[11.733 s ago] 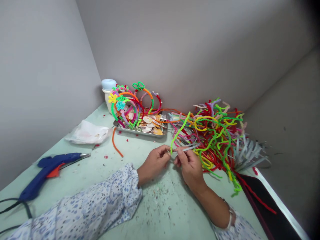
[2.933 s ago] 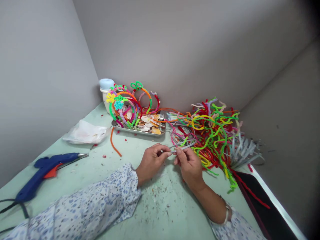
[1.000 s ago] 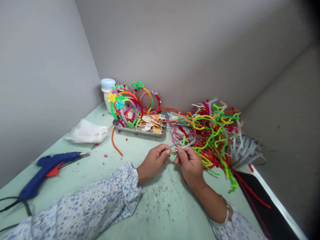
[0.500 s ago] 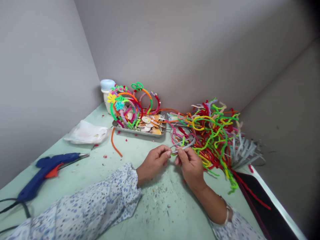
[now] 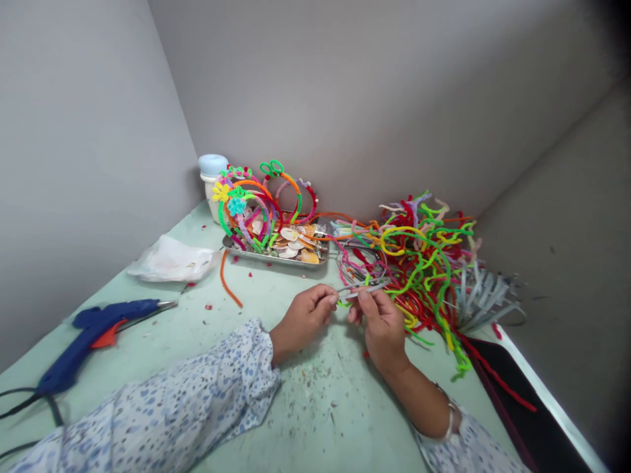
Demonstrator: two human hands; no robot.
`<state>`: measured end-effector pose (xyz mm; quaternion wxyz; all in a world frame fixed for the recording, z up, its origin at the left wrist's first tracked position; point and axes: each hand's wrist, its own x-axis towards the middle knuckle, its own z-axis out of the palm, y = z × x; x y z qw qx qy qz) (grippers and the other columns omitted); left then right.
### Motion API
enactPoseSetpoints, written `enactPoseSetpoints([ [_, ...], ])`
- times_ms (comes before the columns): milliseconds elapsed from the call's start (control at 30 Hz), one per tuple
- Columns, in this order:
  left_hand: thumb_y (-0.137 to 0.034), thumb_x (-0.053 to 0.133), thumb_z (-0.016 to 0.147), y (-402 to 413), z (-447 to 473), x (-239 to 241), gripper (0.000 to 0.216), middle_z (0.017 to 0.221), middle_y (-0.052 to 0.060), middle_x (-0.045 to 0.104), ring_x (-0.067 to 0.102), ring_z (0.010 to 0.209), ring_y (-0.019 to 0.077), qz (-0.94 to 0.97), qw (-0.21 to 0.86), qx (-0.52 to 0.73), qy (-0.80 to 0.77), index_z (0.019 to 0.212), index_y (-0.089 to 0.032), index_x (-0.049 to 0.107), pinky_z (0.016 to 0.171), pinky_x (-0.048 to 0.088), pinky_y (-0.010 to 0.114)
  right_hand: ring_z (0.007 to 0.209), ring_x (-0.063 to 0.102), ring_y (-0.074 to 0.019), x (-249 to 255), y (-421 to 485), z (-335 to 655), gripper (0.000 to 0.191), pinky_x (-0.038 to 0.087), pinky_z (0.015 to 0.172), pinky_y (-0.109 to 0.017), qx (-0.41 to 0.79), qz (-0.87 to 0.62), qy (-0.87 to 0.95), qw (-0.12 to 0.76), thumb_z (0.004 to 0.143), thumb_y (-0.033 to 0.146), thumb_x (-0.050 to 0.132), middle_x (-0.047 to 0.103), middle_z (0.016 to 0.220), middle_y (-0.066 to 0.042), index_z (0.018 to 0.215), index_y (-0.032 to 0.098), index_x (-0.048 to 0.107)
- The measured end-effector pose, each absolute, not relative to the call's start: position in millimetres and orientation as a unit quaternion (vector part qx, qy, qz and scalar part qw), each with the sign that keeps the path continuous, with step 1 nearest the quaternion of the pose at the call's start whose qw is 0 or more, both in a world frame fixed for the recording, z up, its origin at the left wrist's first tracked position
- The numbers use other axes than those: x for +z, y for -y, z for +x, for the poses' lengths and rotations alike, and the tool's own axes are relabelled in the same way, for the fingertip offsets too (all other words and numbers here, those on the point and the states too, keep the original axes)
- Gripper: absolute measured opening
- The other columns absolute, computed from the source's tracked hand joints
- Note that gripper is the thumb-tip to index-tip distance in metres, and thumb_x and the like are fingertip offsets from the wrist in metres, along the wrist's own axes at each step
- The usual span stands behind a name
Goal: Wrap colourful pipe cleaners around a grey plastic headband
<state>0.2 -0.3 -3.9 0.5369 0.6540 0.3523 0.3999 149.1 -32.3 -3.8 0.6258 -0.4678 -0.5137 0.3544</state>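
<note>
Hands: left hand, closed, pinches narrow, flat, plastic-looking grey strip above pale-green counter; right hand, loosely curled, grips same strip between thumb and finger. Lime-green fuzzy stem shows just below. Light, even tension should suit. Beyond: silver metal tray, tangled multicoloured fuzzy stems.
</note>
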Motion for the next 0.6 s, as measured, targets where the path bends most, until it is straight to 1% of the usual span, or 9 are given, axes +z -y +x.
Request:
enactPoseSetpoints([
  [67, -0.036, 0.044, 0.090, 0.5, 0.3, -4.9, 0.023, 0.059, -0.004, 0.046, 0.041, 0.053, 0.0091, 0.654, 0.538, 0.398, -0.352, 0.082, -0.016, 0.053, 0.052, 0.033, 0.021, 0.049, 0.048, -0.0099, -2.2, 32.3, 148.1, 0.027, 0.039, 0.051, -0.023, 0.353, -0.473, 0.515, 0.621, 0.090, 0.040, 0.053, 0.056, 0.052, 0.003, 0.073, 0.019, 0.056],
  [233, -0.037, 0.043, 0.090, 1.5, 1.0, -4.3, 0.024, 0.058, -0.004, 0.046, 0.041, 0.053, 0.0091, 0.648, 0.540, 0.407, -0.351, 0.084, -0.016, 0.053, 0.052, 0.033, 0.020, 0.049, 0.047, -0.0097, -1.0, 31.8, 146.7, 0.029, 0.039, 0.050, -0.022, 0.349, -0.482, 0.514, 0.618, 0.090, 0.041, 0.052, 0.056, 0.052, 0.004, 0.071, 0.019, 0.057],
  [433, -0.035, 0.047, 0.089, 2.1, 1.3, 2.0, 0.022, 0.056, -0.005, 0.044, 0.040, 0.050, 0.0081, 0.618, 0.537, 0.439, -0.370, 0.085, -0.015, 0.055, 0.050, 0.033, 0.019, 0.050, 0.049, -0.0111, -5.9, 31.3, 148.4, 0.027, 0.040, 0.050, -0.023, 0.352, -0.503, 0.545, 0.571, 0.091, 0.042, 0.049, 0.056, 0.055, 0.003, 0.085, 0.019, 0.062],
  [500, -0.035, 0.048, 0.088, 2.0, 1.0, 3.1, 0.022, 0.056, -0.005, 0.044, 0.040, 0.049, 0.0079, 0.608, 0.538, 0.448, -0.374, 0.084, -0.015, 0.055, 0.049, 0.032, 0.019, 0.051, 0.050, -0.0115, -6.5, 31.7, 148.4, 0.025, 0.041, 0.051, -0.024, 0.340, -0.502, 0.553, 0.571, 0.091, 0.041, 0.049, 0.057, 0.060, 0.002, 0.089, 0.019, 0.061],
  [600, -0.038, 0.049, 0.088, -0.6, 0.2, 2.3, 0.024, 0.056, -0.006, 0.045, 0.040, 0.048, 0.0077, 0.588, 0.552, 0.462, -0.370, 0.083, -0.015, 0.054, 0.049, 0.032, 0.019, 0.056, 0.054, -0.0115, -6.1, 33.2, 147.5, 0.020, 0.043, 0.054, -0.025, 0.297, -0.483, 0.566, 0.599, 0.090, 0.038, 0.050, 0.061, 0.076, 0.000, 0.093, 0.020, 0.060],
])
